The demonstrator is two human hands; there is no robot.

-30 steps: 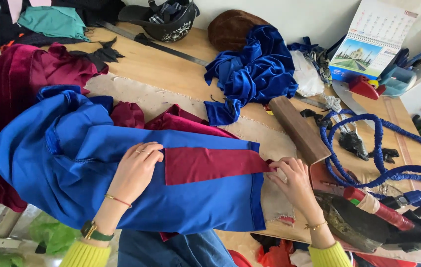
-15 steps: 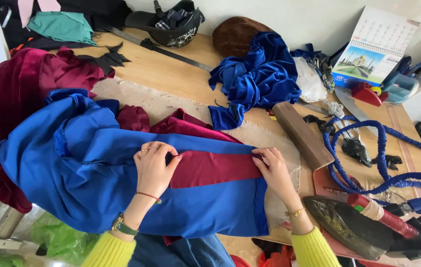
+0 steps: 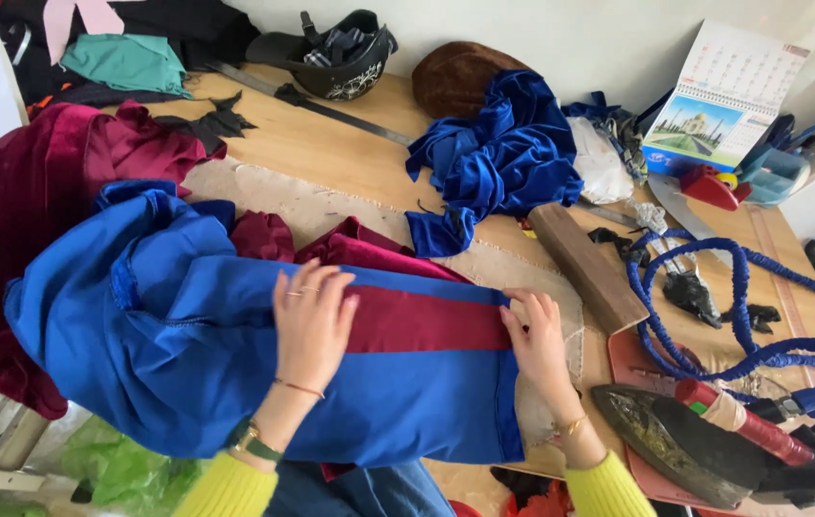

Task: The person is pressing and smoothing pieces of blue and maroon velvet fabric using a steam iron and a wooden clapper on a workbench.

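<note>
Both palms lie flat on a blue garment point(image 3: 168, 354) with a maroon stripe point(image 3: 426, 321): left hand point(image 3: 312, 311) mid-cloth, right hand point(image 3: 534, 340) at its right edge. A clothes iron point(image 3: 714, 450) sits near right on the table point(image 3: 350, 158).

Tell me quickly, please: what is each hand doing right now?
Left hand: open, palm flat on the blue garment at its maroon stripe, holding nothing.
Right hand: open, fingers resting at the garment's end edge, holding nothing.
</note>
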